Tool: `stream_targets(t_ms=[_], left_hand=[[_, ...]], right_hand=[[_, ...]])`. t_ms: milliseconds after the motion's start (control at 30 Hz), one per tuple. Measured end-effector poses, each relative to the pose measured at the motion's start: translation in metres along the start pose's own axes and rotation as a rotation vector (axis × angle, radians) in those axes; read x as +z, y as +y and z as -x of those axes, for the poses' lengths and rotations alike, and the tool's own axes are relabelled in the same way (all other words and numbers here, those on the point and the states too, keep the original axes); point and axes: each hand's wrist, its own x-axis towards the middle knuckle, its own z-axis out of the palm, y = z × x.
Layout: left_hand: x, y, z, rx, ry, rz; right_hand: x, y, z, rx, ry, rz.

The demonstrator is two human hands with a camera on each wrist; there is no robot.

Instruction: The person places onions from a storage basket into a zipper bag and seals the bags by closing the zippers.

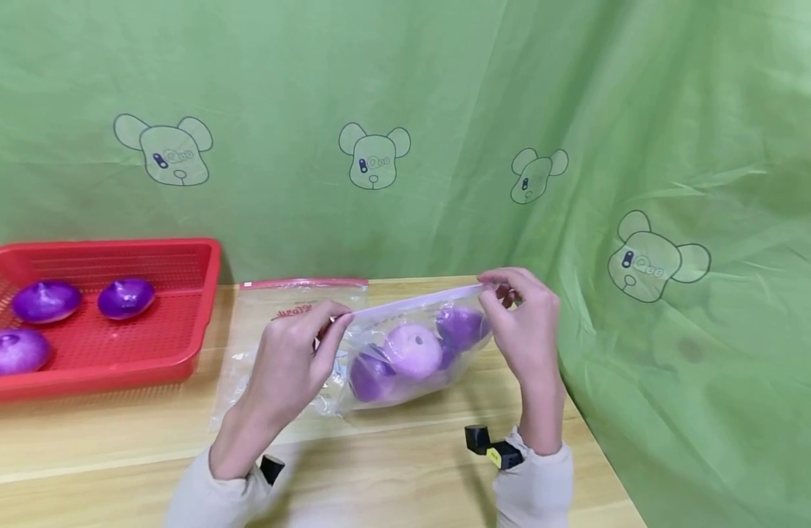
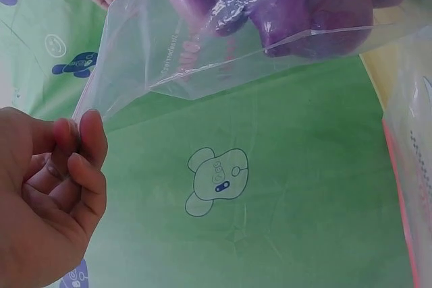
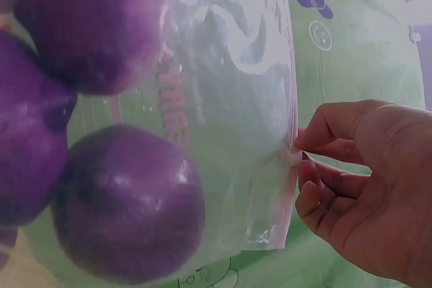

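Observation:
A clear zip bag (image 1: pixel 405 387) with several purple onions (image 1: pixel 413 350) inside is stretched between both hands, its closure strip (image 1: pixel 415 299) running along the top. My left hand (image 1: pixel 293 359) pinches the strip's left end between thumb and forefinger. At the other end, my right hand (image 1: pixel 524 315) pinches the strip. In the right wrist view a small pale slider (image 3: pixel 295 156) shows at the right fingertips. The onions hang in the lower part of the bag, one paler than the rest.
On the left stands a red plastic basket (image 1: pixel 204 308) holding three purple onions (image 1: pixel 47 301). A second clear bag with a red strip (image 1: pixel 303 283) lies flat on the wooden table (image 1: pixel 379 469), partly behind the left hand. Green cloth (image 1: pixel 405 235) hangs behind and at the right.

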Motion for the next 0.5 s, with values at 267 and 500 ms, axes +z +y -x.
stream_targets(t_ms=[267, 500], left_hand=[[-0.002, -0.004, 0.001, -0.006, 0.002, -0.006], [-0.002, -0.004, 0.0, -0.035, -0.006, 0.005]], right_hand=[[-0.006, 0.021, -0.003, 0.051, 0.056, 0.026], [-0.009, 0.03, -0.004, 0.118, 0.064, 0.039]])
